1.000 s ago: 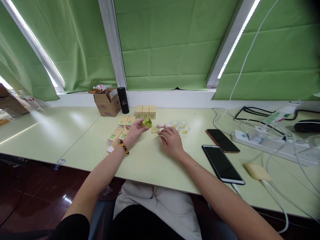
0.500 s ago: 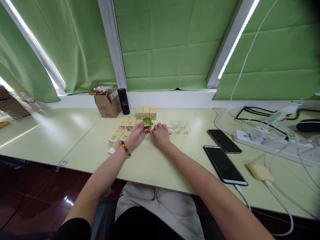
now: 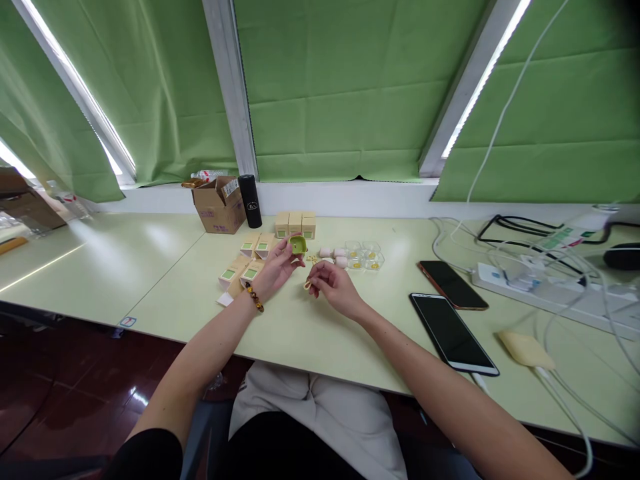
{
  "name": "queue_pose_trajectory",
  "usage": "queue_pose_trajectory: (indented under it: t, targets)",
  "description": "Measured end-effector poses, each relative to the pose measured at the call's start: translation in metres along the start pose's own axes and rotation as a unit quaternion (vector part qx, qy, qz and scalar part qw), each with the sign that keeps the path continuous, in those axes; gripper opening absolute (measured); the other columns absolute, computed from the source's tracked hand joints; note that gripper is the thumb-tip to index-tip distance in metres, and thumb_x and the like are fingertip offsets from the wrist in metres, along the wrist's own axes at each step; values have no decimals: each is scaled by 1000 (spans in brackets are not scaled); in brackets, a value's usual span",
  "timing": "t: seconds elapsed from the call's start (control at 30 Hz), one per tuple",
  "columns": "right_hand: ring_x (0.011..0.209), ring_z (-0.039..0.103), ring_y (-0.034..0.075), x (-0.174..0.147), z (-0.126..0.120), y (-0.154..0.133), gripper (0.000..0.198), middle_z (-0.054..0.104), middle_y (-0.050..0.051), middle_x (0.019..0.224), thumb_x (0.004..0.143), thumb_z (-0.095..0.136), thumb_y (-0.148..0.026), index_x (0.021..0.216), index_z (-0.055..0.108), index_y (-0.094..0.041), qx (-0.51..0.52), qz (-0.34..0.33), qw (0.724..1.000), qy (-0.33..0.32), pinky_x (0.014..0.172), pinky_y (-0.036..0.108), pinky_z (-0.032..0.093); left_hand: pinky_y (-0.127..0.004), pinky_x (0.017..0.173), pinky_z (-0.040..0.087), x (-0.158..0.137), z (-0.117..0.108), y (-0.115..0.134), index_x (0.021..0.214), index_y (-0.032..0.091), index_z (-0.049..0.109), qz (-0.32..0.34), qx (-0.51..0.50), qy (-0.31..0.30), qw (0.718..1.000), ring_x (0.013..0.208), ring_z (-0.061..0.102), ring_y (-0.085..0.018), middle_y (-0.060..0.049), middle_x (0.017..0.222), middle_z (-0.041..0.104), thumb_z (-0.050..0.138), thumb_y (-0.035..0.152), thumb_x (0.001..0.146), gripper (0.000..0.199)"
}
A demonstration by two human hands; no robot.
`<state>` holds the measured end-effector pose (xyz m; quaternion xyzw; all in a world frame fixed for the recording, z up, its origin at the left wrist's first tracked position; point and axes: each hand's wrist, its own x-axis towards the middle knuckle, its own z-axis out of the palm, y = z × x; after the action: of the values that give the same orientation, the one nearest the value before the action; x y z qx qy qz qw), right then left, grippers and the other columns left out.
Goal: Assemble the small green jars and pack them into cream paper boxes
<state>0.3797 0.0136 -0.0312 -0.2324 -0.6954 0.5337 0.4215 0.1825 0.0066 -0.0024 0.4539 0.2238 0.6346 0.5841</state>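
A small green square dish (image 3: 298, 245) is tilted up in my left hand (image 3: 277, 268), its hollow side facing me. My right hand (image 3: 331, 285) pinches a small pale loop (image 3: 307, 285) between thumb and fingers, just above the table. Small yellowish pieces (image 3: 312, 259) lie on the table between my hands. Beyond my right hand are several pale pink cylinders (image 3: 341, 257). Next to them stand clear cups (image 3: 355, 256) with yellow bits inside. Left of my left hand sit opened small cardboard boxes (image 3: 234, 273) with green labels.
Small closed boxes (image 3: 295, 225) stand in a row at the back, near a black bottle (image 3: 250, 201) and a larger carton (image 3: 219, 205). On the right lie two phones (image 3: 454, 333), a power strip (image 3: 545, 293) and tangled cables.
My right hand has moved back towards me and turned, lifting the small pale loop off the table. The yellowish pieces are now uncovered. My left hand still holds the green dish.
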Motion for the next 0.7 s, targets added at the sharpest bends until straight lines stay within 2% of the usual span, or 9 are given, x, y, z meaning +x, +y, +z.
queue_pose_trajectory:
  t: [0.1, 0.23, 0.33, 0.43, 0.57, 0.7]
  targets:
    - [67, 66, 16, -2, 1, -8, 35, 72, 0, 84, 92, 77, -53, 95, 57, -25, 103, -20, 994, 27, 64, 34, 57, -32, 86, 56, 0, -1, -2, 131, 20, 72, -21, -1, -7, 1000, 88, 68, -16, -8, 105, 73, 89, 38, 87, 51]
    - [65, 64, 13, 2, -3, -13, 37, 70, -1, 86, 90, 81, -53, 92, 57, -25, 137, -61, 984, 96, 61, 31, 55, -32, 90, 56, -2, -3, -4, 133, 19, 72, -47, 15, -18, 999, 91, 72, -17, -9, 109, 75, 90, 35, 86, 53]
    - [61, 61, 11, 5, -7, -12, 34, 68, -1, 84, 93, 78, -52, 90, 60, -25, 120, -81, 979, 141, 59, 30, 54, -32, 89, 56, -4, -3, -4, 134, 19, 72, -58, 36, -23, 997, 92, 75, -18, -10, 108, 76, 90, 35, 87, 53]
    - [64, 62, 12, 4, -10, -12, 31, 69, 1, 85, 94, 76, -53, 90, 65, -24, 98, -87, 976, 173, 62, 32, 58, -32, 91, 56, -5, -1, -3, 135, 18, 73, -65, 46, -34, 996, 93, 75, -18, -11, 110, 77, 90, 35, 88, 53]
    - [76, 71, 17, 1, -12, -13, 30, 75, 5, 96, 90, 81, -49, 102, 72, -24, 75, -100, 977, 172, 74, 38, 64, -35, 94, 57, -7, 1, -3, 137, 17, 72, -77, 49, -55, 994, 94, 75, -19, -12, 116, 77, 89, 36, 88, 55]
    - [69, 67, 15, -2, -9, -13, 24, 74, 3, 90, 90, 81, -44, 100, 72, -24, 25, -117, 973, 199, 70, 36, 63, -35, 94, 56, -8, 2, -4, 139, 15, 72, -88, 40, -66, 993, 94, 75, -20, -14, 116, 78, 88, 36, 89, 57]
